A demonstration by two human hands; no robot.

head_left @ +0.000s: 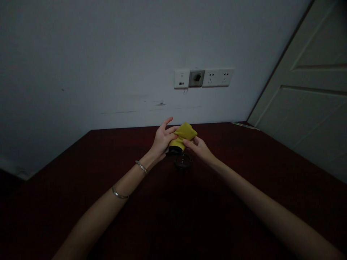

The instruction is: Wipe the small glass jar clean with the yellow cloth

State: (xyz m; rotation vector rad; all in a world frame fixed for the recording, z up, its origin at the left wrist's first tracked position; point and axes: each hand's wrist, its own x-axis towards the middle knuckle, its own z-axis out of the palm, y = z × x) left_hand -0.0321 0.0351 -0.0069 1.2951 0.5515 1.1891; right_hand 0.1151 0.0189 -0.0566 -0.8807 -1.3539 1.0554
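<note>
A yellow cloth [186,132] is held between my two hands above the table. My left hand [162,140] grips its left side with the thumb on it, while the index finger sticks up free. From the right, my right hand [200,148] pinches the cloth between thumb and fingers. At the cloth's lower end shows a dark, round-edged thing [175,149]; whether it is a separate object or part of the yellow piece, I cannot tell. Just below, a small clear glass vessel [183,163] stands on the dark red table [130,216].
The table's back edge runs along a pale wall [121,54]. On the wall sits a row of sockets and switches [217,77]. A panelled door [311,97] rises at the right. A thin printed strip [245,125] lies at the far right table edge.
</note>
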